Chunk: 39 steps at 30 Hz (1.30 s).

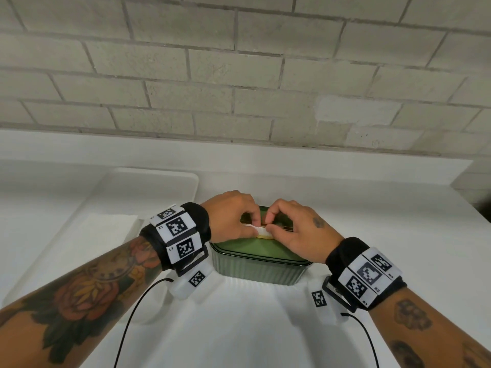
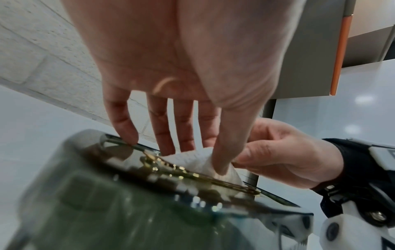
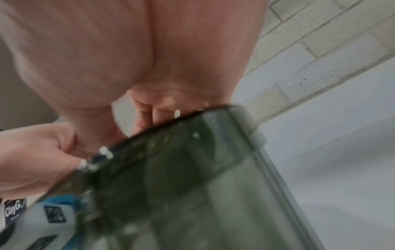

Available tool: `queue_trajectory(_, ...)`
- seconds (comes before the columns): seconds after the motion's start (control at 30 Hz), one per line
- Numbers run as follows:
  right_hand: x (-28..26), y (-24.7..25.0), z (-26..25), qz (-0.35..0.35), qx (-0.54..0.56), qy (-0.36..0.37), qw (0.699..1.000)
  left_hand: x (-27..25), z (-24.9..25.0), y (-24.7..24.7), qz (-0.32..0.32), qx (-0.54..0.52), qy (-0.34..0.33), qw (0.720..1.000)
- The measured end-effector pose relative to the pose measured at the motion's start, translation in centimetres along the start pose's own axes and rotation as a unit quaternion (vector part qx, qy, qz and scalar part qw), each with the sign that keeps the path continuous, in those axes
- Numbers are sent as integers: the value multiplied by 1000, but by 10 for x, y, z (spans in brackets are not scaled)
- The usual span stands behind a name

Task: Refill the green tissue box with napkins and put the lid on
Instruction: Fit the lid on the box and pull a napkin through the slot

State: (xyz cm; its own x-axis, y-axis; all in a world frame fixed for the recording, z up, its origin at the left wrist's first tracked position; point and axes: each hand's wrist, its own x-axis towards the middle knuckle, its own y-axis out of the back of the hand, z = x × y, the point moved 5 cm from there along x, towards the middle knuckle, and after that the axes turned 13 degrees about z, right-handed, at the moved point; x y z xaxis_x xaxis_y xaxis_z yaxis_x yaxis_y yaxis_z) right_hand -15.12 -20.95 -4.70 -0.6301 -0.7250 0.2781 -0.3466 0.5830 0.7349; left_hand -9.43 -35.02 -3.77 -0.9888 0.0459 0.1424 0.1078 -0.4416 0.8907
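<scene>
The green ribbed tissue box (image 1: 255,269) stands on the white counter right before me, its green lid (image 1: 249,248) sitting on top. A white napkin (image 1: 261,231) pokes up through the lid's gold-rimmed slot (image 2: 192,175). My left hand (image 1: 254,226) pinches the napkin's left end and my right hand (image 1: 269,227) pinches its right end. In the left wrist view my left thumb presses into the napkin (image 2: 198,160) while the right hand (image 2: 241,158) holds it from the other side. The right wrist view shows only my palm, the blurred box (image 3: 192,186) and the left hand (image 3: 64,152).
A white tray (image 1: 159,179) lies at the left with a stack of white napkins (image 1: 106,227) in it. A pale brick wall (image 1: 239,75) rises behind the counter. A grey cabinet with an orange edge (image 2: 340,50) stands to the right.
</scene>
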Motion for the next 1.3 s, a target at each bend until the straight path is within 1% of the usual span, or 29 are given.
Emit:
queue_trajectory(0.07,1,1,0,-13,15,-14,1000,0,1,1,9,-28,-9,1000)
queue_trajectory(0.17,3,-3,-3,-36,-5,-15,999,-1,1,3,23,-72,-1,997)
queue_trajectory(0.27,6,-3,-4,-44,-63,-9,997,-2,-4,3,24,-108,5,994)
queue_trajectory(0.3,7,0,-3,-49,-92,-2,995,-3,-6,3,15,-100,9,995)
queue_trajectory(0.37,8,5,0,-74,-141,5,987,-3,-10,2,-6,-51,7,999)
queue_trajectory(0.43,9,12,5,-100,-158,-3,982,-4,-14,3,-11,-13,7,1000)
queue_trajectory(0.53,7,23,7,-121,-133,4,984,-4,-17,6,-1,-39,15,999)
queue_trajectory(0.6,5,28,5,-119,-102,13,988,-3,-18,8,3,-54,23,998)
queue_trajectory(0.7,2,32,3,-114,-70,4,991,-3,-21,11,2,-62,39,997)
queue_trajectory(0.77,0,31,4,-118,-88,-2,989,-2,-22,13,6,-64,42,997)
queue_trajectory(0.83,0,31,7,-129,-134,-2,983,-3,-22,15,11,-73,52,996)
queue_trajectory(0.93,4,29,7,-155,-180,13,971,-2,-24,19,11,-84,69,994)
queue_trajectory(1.0,7,31,2,-151,-182,23,971,-2,-24,20,3,-71,70,995)
queue_trajectory(1.07,9,36,-2,-131,-166,31,977,-2,-24,20,-3,-53,68,996)
queue_trajectory(1.13,11,40,-3,-124,-152,28,980,-3,-24,22,-9,-37,68,997)
queue_trajectory(1.3,5,44,15,-137,-161,-19,977,-7,-25,26,-18,-20,78,997)
